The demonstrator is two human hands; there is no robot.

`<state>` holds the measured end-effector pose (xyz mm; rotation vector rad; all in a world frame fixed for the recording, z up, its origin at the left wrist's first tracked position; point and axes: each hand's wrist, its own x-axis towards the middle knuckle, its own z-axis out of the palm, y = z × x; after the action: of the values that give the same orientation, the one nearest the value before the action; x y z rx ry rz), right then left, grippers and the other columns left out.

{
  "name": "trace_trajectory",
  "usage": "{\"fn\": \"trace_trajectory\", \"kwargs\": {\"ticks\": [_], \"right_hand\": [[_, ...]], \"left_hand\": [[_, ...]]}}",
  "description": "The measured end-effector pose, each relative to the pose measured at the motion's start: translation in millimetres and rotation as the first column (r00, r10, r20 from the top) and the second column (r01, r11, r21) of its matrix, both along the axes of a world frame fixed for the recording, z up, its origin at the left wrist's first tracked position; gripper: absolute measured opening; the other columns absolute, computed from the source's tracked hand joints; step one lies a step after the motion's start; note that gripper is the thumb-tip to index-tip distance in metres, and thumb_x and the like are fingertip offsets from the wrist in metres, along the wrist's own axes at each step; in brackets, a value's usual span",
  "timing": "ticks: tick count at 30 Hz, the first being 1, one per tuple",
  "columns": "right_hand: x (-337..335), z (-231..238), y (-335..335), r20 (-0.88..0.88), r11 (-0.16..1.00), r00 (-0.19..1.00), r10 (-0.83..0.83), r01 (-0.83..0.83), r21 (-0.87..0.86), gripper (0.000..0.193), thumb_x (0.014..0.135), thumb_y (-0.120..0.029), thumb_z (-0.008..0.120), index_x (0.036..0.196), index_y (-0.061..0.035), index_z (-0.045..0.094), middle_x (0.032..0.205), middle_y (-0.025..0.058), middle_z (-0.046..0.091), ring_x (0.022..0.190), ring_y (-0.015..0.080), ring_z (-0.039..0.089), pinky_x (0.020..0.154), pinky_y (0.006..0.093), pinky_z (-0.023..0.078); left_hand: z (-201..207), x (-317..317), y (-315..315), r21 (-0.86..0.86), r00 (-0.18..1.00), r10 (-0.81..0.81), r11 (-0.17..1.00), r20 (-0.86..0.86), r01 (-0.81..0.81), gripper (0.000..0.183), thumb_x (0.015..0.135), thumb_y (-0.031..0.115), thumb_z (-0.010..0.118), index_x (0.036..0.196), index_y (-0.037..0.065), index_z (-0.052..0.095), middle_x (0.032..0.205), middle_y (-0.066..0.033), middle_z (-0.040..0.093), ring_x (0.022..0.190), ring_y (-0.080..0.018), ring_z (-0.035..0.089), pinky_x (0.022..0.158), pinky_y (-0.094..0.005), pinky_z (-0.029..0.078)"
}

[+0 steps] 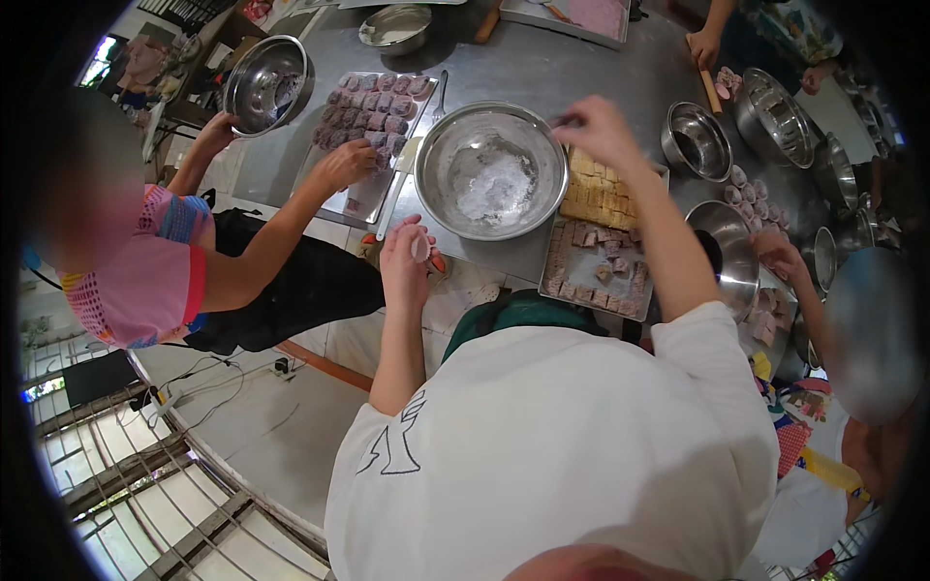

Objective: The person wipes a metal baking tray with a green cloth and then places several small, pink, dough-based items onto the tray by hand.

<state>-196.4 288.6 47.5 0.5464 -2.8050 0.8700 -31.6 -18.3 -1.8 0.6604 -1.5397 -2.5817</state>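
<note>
Steel worktable (pixel 542 68) is carrying bowls and trays; tiled floor and window grilles are showing below. Left hand (pixel 405 254) is cupping a small pale dough disc (pixel 420 247) at the table's near edge. Right hand (pixel 596 128) is pinching something small — cannot tell what — over the floured steel bowl (pixel 491 170), beside a tray of cut filling cubes (pixel 599 266). A co-worker's hand (pixel 344 163) is resting on a tray of purple pieces (pixel 373 111).

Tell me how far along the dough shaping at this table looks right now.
Partly done. A tray of purple pieces is nearly full under a co-worker's hand. In hand: the left hand holds a small pale piece, and the right hand reaches over the floured steel bowl. Left: cut cubes on the near tray and yellowish blocks behind it.
</note>
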Motion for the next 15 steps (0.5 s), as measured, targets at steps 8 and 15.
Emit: {"fn": "trace_trajectory", "kwargs": {"ticks": [8, 15], "right_hand": [[33.8, -88.4, -136.4, 0.315, 0.919, 0.942, 0.116, -0.222, 0.327, 0.036, 0.07, -0.033, 0.074, 0.089, -0.0035, 0.07, 0.097, 0.0206, 0.066, 0.096, 0.0358, 0.062, 0.084, 0.0415, 0.05], [9.2, -100.6, -151.4, 0.345, 0.949, 0.923, -0.168, 0.057, 0.31, 0.063, 0.071, -0.039, 0.076, 0.121, -0.0065, 0.054, 0.122, 0.0223, 0.047, 0.11, 0.0408, 0.054, 0.091, 0.0464, 0.047]], "left_hand": [[-29.4, -26.9, -25.2, -0.397, 0.997, -0.08, 0.914, 0.016, 0.08, 0.042, 0.084, 0.024, 0.071, 0.115, 0.0, 0.055, 0.07, -0.0002, 0.054, 0.059, -0.0079, 0.052, 0.049, -0.0227, 0.044], [-37.8, -34.5, -18.7, -0.281, 0.977, -0.193, 0.946, -0.086, 0.162, 0.055, 0.085, 0.012, 0.066, 0.132, -0.006, 0.043, 0.083, -0.0057, 0.06, 0.059, -0.0089, 0.056, 0.045, -0.0233, 0.048]]}}
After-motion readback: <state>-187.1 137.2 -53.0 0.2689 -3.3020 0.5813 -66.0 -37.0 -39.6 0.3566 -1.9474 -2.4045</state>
